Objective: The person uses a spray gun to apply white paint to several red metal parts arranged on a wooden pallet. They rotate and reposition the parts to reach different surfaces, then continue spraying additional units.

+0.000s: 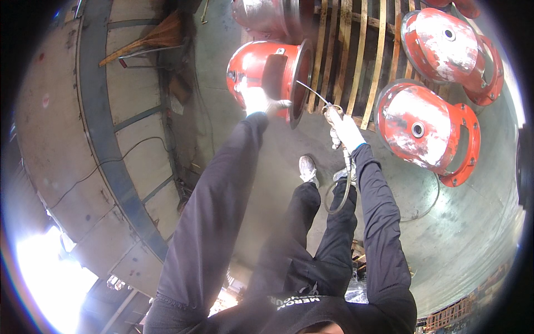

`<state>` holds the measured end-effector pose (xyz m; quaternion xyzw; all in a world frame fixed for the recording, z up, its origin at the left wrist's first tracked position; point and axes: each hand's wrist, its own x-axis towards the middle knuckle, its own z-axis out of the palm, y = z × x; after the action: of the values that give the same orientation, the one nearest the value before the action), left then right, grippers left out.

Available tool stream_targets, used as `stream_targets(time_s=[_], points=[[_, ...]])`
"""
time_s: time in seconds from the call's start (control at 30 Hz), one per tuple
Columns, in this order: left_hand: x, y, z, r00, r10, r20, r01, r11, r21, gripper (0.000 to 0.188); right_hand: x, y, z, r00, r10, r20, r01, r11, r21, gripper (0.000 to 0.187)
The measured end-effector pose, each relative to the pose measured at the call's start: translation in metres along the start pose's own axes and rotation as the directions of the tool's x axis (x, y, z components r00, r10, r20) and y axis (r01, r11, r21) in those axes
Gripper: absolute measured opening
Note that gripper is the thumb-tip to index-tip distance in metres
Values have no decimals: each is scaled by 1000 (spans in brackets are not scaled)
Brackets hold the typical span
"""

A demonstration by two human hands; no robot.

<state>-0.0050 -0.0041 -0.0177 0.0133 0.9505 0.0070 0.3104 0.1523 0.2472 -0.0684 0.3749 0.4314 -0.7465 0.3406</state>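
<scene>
My left hand [263, 102], in a pale work glove, rests against the near side of a red bell-shaped metal housing [245, 64]. Its visible fingers stretch toward the housing's flanged rim, while part of the hand is washed out by glare. A dark rectangular opening [273, 75] shows in the housing's side just above that hand. My right hand [346, 132], also gloved, is closed round an air blow gun [329, 108]. The gun's long thin nozzle points up and left toward the open flanged end, apart from it. A hose [337, 210] loops down from the gun beside my leg.
Slatted wooden pallets [356, 61] lie beyond my hands. Two more red housings with whitish patches, one nearer [418, 129] and one farther [449, 34], stand at right. Another housing [267, 14] is at the top. A broom [153, 39] leans by the panelled wall [139, 94] at left.
</scene>
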Motion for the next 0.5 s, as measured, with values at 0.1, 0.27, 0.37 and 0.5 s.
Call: stream_targets(time_s=[0.1, 0.27, 0.37, 0.5], points=[[-1, -2, 3, 991, 37, -129, -24, 995, 95, 119, -2, 0, 2, 1000, 27, -5, -27, 1000, 8, 43], [1, -2, 3, 993, 50, -103, -53, 998, -23, 114, -2, -4, 5, 999, -42, 3, 43, 994, -101, 47], [-4, 2, 1, 995, 36, -93, -39, 999, -29, 117, -8, 0, 4, 999, -41, 3, 41, 993, -110, 48], [-10, 5, -7, 994, 31, -105, -48, 985, -164, 131, -19, 16, 5, 1000, -6, -30, 2, 991, -134, 46]])
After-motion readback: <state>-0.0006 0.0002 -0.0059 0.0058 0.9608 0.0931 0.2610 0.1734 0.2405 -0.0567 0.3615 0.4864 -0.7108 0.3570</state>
